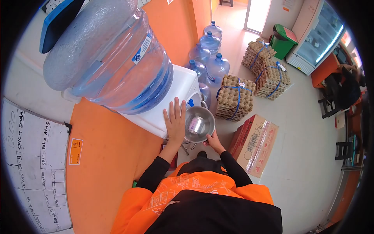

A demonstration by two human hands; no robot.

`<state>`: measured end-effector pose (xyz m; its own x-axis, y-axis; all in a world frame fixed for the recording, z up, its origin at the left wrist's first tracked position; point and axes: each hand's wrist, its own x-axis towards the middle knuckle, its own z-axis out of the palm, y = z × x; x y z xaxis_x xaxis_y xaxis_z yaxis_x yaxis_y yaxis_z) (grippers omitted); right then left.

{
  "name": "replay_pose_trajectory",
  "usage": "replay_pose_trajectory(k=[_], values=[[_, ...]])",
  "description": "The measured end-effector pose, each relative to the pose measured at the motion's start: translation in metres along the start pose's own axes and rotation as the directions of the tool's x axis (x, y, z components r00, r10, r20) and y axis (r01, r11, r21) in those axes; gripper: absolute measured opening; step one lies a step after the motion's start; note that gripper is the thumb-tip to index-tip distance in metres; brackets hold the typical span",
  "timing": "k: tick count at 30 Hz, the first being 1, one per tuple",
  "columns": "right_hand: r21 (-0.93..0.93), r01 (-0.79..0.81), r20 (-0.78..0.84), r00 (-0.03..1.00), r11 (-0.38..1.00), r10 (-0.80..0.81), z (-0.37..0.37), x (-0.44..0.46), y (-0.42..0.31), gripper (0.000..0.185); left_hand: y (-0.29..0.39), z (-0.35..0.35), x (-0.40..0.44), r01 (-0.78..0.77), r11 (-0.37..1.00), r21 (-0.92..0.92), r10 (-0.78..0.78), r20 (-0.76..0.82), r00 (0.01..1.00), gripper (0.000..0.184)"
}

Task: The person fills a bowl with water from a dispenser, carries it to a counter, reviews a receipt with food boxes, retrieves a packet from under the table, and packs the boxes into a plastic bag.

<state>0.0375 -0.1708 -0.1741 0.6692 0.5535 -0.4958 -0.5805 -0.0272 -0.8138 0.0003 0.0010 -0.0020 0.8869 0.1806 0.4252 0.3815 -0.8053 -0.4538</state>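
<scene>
A round metal bowl (pixel 209 114) is under the front of a white water dispenser (pixel 182 80), near its blue tap (pixel 191 102). Inside the bowl lies a small silver can-like item (pixel 196 125) with a pinkish label. My right hand (pixel 214 141) grips the bowl's lower right rim. Against the dispenser's front edge, just left of the bowl, my left hand (pixel 175 120) lies flat with its fingers spread. A large clear water bottle (pixel 128 66) sits on top of the dispenser.
Several blue water bottles (pixel 218 68) stand on the floor beyond the dispenser, beside tied stacks of egg trays (pixel 235 97). A cardboard box (pixel 255 146) is at my right. Further off are a green bin (pixel 281 42), a glass-door fridge (pixel 317 37) and a seated person (pixel 348 87).
</scene>
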Motion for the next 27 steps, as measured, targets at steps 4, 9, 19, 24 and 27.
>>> replay_pose_trajectory(k=[4, 9, 19, 24, 27], values=[[0.016, -0.006, -0.003, 1.000, 1.000, 0.006, 0.0020, -0.0023, -0.0039, 0.061, 0.0004, 0.0009, 0.0001, 0.001, 1.000, -0.009, -0.001, 0.000, 1.000, 0.085], [0.018, -0.013, -0.005, 1.000, 1.000, 0.013, 0.0021, -0.0019, -0.0027, 0.062, 0.0004, 0.0013, 0.0000, -0.001, 1.000, -0.010, 0.001, -0.002, 1.000, 0.084], [0.021, -0.018, -0.004, 1.000, 1.000, 0.018, 0.0001, 0.0014, 0.0008, 0.061, 0.0001, -0.0012, 0.0011, 0.001, 1.000, 0.012, -0.001, -0.029, 1.000, 0.082], [0.020, -0.022, -0.002, 1.000, 1.000, 0.022, -0.0004, 0.0024, 0.0029, 0.061, 0.0008, 0.0010, 0.0004, 0.007, 1.000, -0.028, -0.007, -0.018, 1.000, 0.079], [0.033, -0.023, 0.006, 1.000, 0.999, 0.022, -0.0004, 0.0017, 0.0012, 0.063, 0.0006, 0.0012, 0.0007, 0.006, 1.000, -0.021, -0.006, -0.028, 1.000, 0.079]])
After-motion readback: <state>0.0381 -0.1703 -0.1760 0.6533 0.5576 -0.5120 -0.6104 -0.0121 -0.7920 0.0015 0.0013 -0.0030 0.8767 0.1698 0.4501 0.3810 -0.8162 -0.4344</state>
